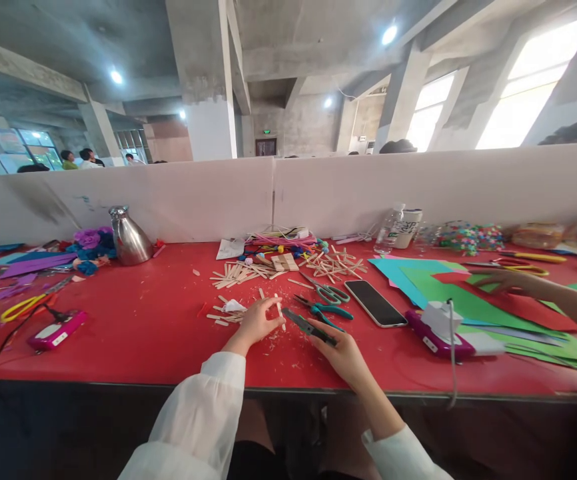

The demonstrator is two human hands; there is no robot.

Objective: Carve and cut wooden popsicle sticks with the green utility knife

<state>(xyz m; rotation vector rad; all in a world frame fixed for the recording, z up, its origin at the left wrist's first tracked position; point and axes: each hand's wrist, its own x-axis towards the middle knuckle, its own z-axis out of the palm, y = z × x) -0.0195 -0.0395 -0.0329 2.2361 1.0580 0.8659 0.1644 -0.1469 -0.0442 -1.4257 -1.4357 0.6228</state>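
Observation:
My left hand point(257, 325) pinches a short wooden craft stick point(279, 312) upright between thumb and fingers, above the red table point(168, 333). My right hand point(342, 355) is closed around a dark utility knife point(308, 327). The knife's blade points left toward the stick; whether it touches the stick I cannot tell. Small wood shavings lie under and around both hands. Just beyond are teal-handled pliers point(329, 311) and grey-green scissors point(332, 294). Loose craft sticks point(238, 275) lie in a heap further back, with a few more beside my left hand.
Right of my knife hand lie a black phone point(376, 303) and a purple power strip point(441, 340) with a white plug. Another person's hand point(501, 281) is over the coloured paper point(418, 287). A steel flask point(129, 237) stands back left, before a white partition point(193, 200).

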